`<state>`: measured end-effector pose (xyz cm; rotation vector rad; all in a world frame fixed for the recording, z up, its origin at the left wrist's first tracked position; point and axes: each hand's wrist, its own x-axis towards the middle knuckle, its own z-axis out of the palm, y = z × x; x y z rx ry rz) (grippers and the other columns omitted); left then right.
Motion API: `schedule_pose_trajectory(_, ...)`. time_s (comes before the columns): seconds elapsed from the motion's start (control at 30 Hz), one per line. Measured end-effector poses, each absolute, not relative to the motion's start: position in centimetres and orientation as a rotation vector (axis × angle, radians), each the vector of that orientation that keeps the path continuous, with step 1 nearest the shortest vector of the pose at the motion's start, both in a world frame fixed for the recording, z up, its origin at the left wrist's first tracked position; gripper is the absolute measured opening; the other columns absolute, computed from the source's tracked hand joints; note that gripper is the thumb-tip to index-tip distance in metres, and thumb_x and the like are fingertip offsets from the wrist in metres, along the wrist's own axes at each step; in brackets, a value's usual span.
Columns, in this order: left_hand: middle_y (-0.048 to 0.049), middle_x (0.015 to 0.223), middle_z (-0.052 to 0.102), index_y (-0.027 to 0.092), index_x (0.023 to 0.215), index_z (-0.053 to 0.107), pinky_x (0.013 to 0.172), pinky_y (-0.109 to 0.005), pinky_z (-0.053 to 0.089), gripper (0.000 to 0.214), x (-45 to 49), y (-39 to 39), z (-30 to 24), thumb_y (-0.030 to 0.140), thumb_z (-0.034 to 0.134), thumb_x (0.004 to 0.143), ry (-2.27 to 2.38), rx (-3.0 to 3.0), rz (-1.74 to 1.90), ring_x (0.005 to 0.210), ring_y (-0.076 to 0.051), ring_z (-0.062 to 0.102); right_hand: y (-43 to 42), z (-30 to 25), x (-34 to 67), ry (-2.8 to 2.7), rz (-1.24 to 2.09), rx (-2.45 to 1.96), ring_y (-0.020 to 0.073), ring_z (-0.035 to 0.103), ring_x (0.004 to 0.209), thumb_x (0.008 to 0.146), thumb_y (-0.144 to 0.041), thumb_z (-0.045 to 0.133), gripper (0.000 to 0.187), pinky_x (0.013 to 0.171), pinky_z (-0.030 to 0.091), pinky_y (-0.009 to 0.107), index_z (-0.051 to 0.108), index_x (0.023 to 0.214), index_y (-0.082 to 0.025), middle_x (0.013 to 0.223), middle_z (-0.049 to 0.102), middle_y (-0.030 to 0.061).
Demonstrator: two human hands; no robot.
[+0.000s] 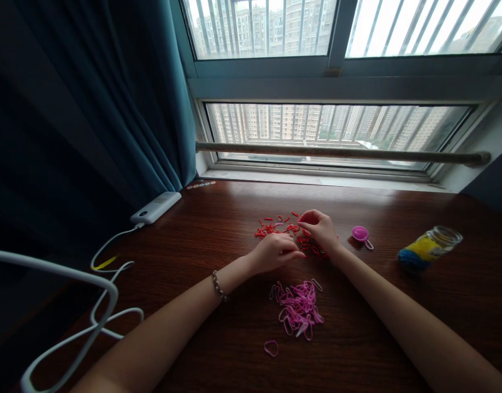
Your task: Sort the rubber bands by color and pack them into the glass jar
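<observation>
My left hand (276, 252) hovers low over the near edge of a scattered pile of small red clips (267, 229). Its fingers are loosely curled, and the thumb stands apart from them, with nothing visible between. Beyond it, my right hand (320, 230) is at the right side of the red pile, thumb and forefinger pinched together. Whatever is in that pinch is too small to make out. Some red clips lie partly hidden under both hands. Nearer to me is a heap of pink loop-shaped clips (300, 305), with one pink loop (271, 349) apart from it.
Right of my hands lies a small pink scoop (360, 234). Farther right, a glass jar (429, 248) with yellow and blue on it or inside stands tilted in view. At left are a white power bank (156, 208), white cables (107, 305) and a blue curtain (153, 98). A barred window backs the brown table (218, 349).
</observation>
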<state>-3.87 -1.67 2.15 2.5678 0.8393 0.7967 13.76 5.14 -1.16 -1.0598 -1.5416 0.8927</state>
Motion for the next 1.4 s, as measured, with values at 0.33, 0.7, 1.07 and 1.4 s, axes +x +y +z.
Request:
schedule_pose_trajectory(0.33,-0.0027,0.125,0.053,0.027,0.12,0.048,0.099,-0.048,0.023,0.035,-8.3,2.3,-0.6,0.033,0.043,0.086,1.441,2.62,0.769,0.124,-0.026,0.031,4.5,-0.8,13.3,-1.559,1.188,-0.992,0.0172,0.064,0.064,0.067,-0.042,0.064,0.03,0.056,0.051,0.027,0.065,0.08,-0.014,0.072,0.069,0.0065)
schedule_pose_trajectory(0.7,0.0004,0.122,0.055,0.029,0.111,0.055,0.101,-0.051,0.014,0.03,-8.0,2.3,-0.7,0.035,0.036,0.089,1.38,2.674,0.623,0.123,-0.025,0.031,4.9,-1.2,13.5,-1.602,0.947,-1.073,0.0202,0.064,0.071,0.075,-0.04,0.053,0.03,0.065,0.051,0.034,0.066,0.088,-0.016,0.079,0.069,0.008)
schedule_pose_trajectory(1.07,-0.0069,0.107,0.059,0.019,0.102,0.058,0.094,-0.039,0.035,0.024,-8.4,2.8,-1.0,0.017,0.042,0.084,1.432,2.54,1.064,0.105,-0.019,0.049,3.8,0.5,13.9,-2.284,0.535,-1.243,0.0155,0.059,0.064,0.062,-0.038,0.067,0.015,0.056,0.038,0.024,0.07,0.072,-0.027,0.068,0.068,-0.0026)
schedule_pose_trajectory(1.4,-0.0039,0.083,0.065,0.016,0.086,0.061,0.067,-0.027,0.048,0.017,-8.7,3.0,-0.7,0.031,0.053,0.079,1.522,2.03,1.382,0.069,-0.013,0.058,4.6,0.4,13.8,-1.997,0.849,-1.06,0.0145,0.058,0.064,0.068,-0.031,0.063,0.015,0.058,0.043,0.024,0.069,0.075,-0.019,0.072,0.068,0.0031)
